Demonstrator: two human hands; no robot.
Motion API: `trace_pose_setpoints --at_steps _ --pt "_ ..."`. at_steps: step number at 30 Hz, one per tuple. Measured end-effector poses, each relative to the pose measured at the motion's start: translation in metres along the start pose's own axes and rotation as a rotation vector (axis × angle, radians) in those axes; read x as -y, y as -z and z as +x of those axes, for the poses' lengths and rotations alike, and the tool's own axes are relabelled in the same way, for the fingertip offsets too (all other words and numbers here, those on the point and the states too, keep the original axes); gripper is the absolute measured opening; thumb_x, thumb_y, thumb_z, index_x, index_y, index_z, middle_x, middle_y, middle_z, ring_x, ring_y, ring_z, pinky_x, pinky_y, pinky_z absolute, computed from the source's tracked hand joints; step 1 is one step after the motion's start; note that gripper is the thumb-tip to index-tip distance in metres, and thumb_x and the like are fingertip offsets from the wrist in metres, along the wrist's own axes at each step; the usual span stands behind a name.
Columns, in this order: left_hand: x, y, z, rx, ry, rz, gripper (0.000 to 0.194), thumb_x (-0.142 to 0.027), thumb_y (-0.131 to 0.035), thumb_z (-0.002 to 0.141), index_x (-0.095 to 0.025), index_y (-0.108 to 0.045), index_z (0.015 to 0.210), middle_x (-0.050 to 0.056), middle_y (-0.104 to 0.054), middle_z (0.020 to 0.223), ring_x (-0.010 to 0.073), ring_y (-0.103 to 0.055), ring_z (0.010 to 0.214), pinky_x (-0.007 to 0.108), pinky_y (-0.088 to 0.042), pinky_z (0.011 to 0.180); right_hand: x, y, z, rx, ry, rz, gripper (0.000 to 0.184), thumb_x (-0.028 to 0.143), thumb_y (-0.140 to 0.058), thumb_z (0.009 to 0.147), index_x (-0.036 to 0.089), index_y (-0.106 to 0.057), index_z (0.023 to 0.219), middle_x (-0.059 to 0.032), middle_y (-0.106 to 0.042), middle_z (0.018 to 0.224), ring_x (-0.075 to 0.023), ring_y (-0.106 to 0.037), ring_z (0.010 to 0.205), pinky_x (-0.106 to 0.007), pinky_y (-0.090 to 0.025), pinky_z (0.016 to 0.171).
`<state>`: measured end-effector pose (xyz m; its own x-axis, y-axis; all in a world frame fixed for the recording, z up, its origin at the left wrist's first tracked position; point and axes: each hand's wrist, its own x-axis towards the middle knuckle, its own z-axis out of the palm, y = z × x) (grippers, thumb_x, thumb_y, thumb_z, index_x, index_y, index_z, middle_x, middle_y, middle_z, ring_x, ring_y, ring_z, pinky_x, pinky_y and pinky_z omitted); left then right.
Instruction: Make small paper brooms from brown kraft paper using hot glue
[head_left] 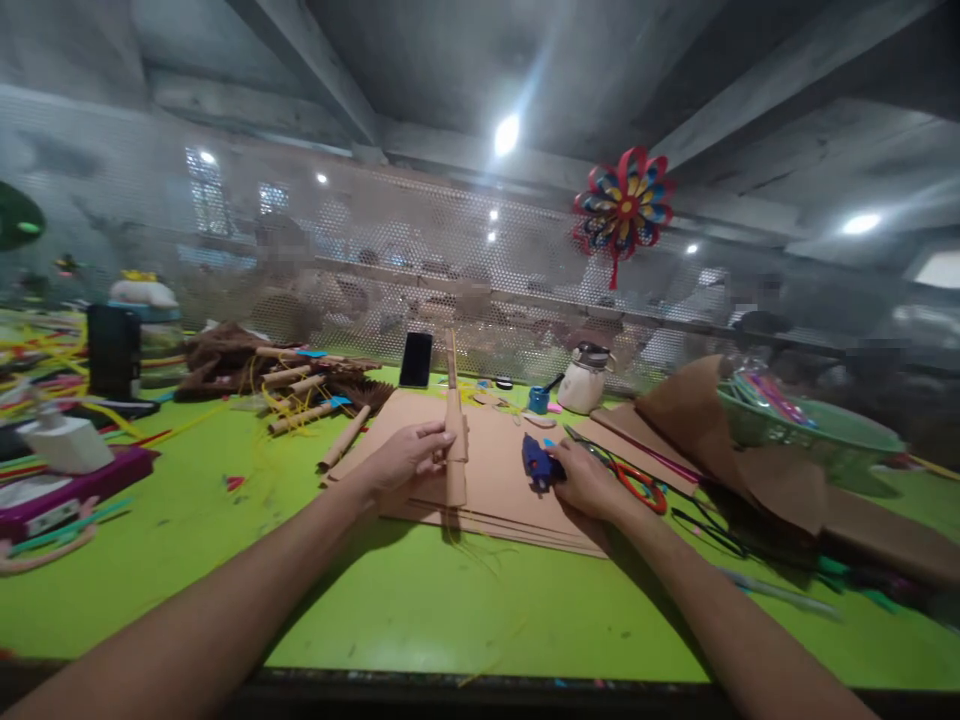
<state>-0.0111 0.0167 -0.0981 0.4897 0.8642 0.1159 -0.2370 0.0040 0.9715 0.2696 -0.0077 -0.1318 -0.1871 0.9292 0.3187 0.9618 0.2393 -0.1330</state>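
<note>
My left hand [416,455] pinches the side of a rolled brown paper tube [456,455], which stands out lengthwise, away from me, over a stack of brown paper sheets [495,520]. Thin yellow strands hang at the tube's near end. To the right, my right hand [585,478] is closed on a small blue glue gun [537,464] with an orange trigger, held over the same sheets. Part of the gun is hidden behind my fingers. Just beyond that hand lie orange-handled scissors [641,487].
More paper rolls [304,400] with yellow strands lie at the left, near a purple power strip [75,490]. A phone [416,360] stands at the back, with a white jug [582,385] to its right. Brown paper [780,480] leans by a green basket [847,435].
</note>
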Motion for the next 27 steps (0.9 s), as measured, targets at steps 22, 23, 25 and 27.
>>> trace_pose_setpoints --at_steps 22,23,25,27 --pt "0.013 -0.003 -0.004 0.138 0.138 -0.075 0.024 -0.029 -0.067 0.074 -0.017 -0.063 0.094 0.009 -0.063 0.090 0.0156 -0.059 0.075 0.030 -0.049 0.071 0.040 0.043 -0.013 -0.042 0.123 0.796 0.042 0.048 -0.042 0.087 0.014 -0.057 0.067 -0.0052 -0.060 0.067 -0.0156 -0.057 0.066 -0.027 -0.045 0.063" --pt "0.012 -0.003 -0.004 0.147 0.138 -0.063 0.024 -0.030 -0.066 0.074 -0.017 -0.063 0.094 0.008 -0.063 0.090 0.0153 -0.059 0.074 0.030 -0.049 0.071 0.040 0.041 -0.013 -0.045 0.119 0.806 0.040 0.048 -0.043 0.087 0.014 -0.056 0.068 -0.0044 -0.059 0.066 -0.0153 -0.057 0.065 -0.026 -0.045 0.062" --pt "0.010 -0.004 -0.005 0.157 0.137 -0.042 0.024 -0.031 -0.065 0.075 -0.018 -0.063 0.095 0.008 -0.062 0.089 0.0150 -0.059 0.073 0.030 -0.049 0.071 0.040 0.039 -0.013 -0.046 0.102 0.823 0.038 0.048 -0.044 0.086 0.015 -0.053 0.069 -0.0029 -0.056 0.065 -0.0150 -0.058 0.062 -0.026 -0.045 0.060" --pt "0.008 -0.005 -0.006 0.160 0.147 -0.028 0.024 -0.031 -0.065 0.076 -0.018 -0.063 0.095 0.008 -0.062 0.087 0.0153 -0.059 0.073 0.030 -0.049 0.069 0.040 0.038 -0.013 -0.043 0.075 0.825 0.038 0.049 -0.045 0.085 0.015 -0.052 0.070 -0.0028 -0.055 0.065 -0.0150 -0.058 0.060 -0.026 -0.045 0.057"
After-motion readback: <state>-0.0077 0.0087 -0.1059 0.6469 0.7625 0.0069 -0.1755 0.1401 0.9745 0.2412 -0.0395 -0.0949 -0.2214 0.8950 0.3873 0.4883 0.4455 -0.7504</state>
